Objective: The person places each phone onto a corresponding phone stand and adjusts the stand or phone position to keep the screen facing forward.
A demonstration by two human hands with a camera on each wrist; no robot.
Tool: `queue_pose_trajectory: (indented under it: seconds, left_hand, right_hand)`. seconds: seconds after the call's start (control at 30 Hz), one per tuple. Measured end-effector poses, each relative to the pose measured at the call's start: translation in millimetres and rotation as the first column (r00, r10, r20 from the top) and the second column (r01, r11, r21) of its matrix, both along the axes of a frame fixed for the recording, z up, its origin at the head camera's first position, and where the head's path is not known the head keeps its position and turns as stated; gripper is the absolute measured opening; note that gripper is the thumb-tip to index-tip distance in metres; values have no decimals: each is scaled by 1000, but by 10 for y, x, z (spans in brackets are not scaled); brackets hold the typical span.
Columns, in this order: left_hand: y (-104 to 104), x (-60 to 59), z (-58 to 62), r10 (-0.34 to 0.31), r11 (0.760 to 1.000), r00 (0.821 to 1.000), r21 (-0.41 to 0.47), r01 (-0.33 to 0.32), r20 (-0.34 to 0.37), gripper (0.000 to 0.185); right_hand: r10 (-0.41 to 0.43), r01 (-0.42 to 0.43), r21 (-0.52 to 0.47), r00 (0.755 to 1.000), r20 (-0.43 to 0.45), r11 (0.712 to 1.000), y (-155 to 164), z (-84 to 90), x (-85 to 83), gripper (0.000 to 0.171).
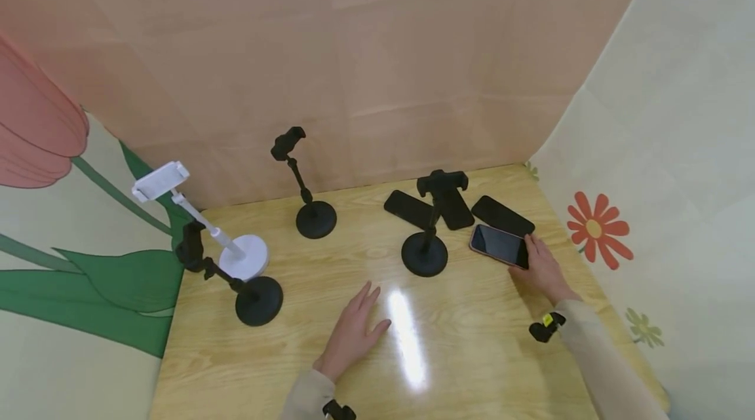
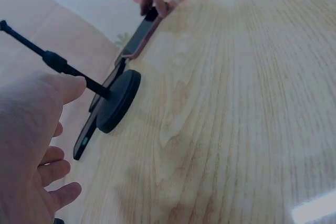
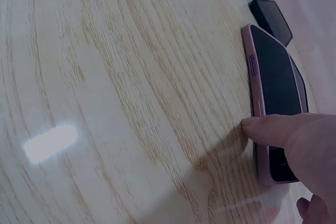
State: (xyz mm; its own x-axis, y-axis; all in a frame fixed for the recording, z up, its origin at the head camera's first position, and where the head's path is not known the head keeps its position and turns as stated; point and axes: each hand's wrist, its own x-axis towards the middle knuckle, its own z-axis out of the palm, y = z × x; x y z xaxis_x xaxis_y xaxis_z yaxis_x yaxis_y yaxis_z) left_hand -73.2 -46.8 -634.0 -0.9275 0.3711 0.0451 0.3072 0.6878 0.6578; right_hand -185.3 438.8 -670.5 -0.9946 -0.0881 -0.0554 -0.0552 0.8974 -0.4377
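Right hand [image 1: 545, 269] grips the pink phone [image 1: 499, 245] just right of the stand [image 1: 426, 252], fingers clamped on its edge; left hand [image 1: 352, 331] lies flat on the desk [image 1: 472, 341], fingers apart

Four phone stands [image 1: 426, 236], four phones [image 1: 500, 244]

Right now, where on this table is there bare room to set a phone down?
Bare wood lies between the left hand and right hand, along the near edge of the table. The far right is crowded: three black phones and the pink-cased phone cluster around a black stand.
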Motion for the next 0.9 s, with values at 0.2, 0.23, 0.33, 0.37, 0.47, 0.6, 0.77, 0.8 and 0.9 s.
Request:
queue_pose_trajectory:
  seconds: [0.2,0.23,0.33,0.37,0.47,0.6,0.77,0.8,0.9]
  left_hand:
    - [-6,72,4,14,1000,1000,28,-14,-8,67]
    - [-5,71,7,16,999,1000,32,-15,-7,67]
    - [-3,72,14,19,999,1000,41,-20,10,67]
    - [-1,77,16,20,999,1000,43,-21,20,67]
    - [3,99,3,24,999,999,42,-26,47,67]
    - [7,122,-15,31,999,997,37,-33,65,66]
    - [3,143,-26,38,998,996,37,-41,84,64]
    - [2,145,-31,38,999,996,35,-42,84,63]
    - [-4,150,-36,40,999,996,29,-42,83,63]
  right_hand:
    - [-13,13,45,1000,6,999,40,2,-14,93]
    - [-17,17,56,1000,6,998,45,3,-17,93]
    - [-27,24,76,999,26,997,41,18,-25,94]
    - [-26,23,82,999,28,996,41,17,-25,95]
    - [-34,29,95,998,48,995,34,12,-20,98]
    - [-59,51,90,994,88,995,4,14,-8,100]
    - [-77,68,101,993,94,993,-36,56,11,97]
    - [-76,67,110,994,80,992,-42,62,13,96]
    - [-62,58,148,998,20,987,-69,84,25,96]
